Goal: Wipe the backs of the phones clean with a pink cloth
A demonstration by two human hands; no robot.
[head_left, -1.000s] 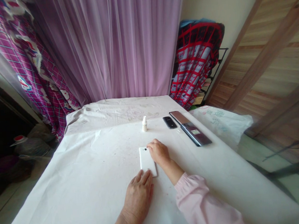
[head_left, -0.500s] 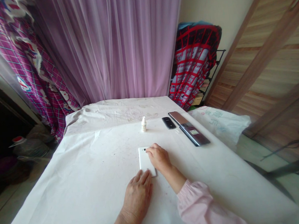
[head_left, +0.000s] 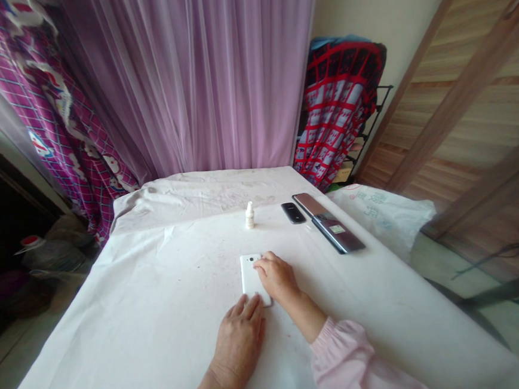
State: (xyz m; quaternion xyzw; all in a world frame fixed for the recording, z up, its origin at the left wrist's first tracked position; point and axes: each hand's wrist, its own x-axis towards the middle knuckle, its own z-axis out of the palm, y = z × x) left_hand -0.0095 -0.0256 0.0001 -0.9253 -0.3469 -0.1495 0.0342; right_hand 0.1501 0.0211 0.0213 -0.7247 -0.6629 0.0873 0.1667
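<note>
A white smartphone lies back up on the table, its camera at the far end. My left hand rests with outstretched fingers on the phone's near left corner, palm down. At the phone's far right side is my right hand, its fingers bent and pressed together over the back. Whatever those fingertips may pinch is hidden. A small white spray bottle stands upright beyond the phone.
To the right lie a small black phone and larger dark, shiny phones near the edge of the white-covered table. A plastic bag hangs beside that edge. Purple curtains border the far side.
My right hand's fingertips have shifted slightly along the phone's back, uncovering more around the camera. My left hand and the phone have stayed put.
</note>
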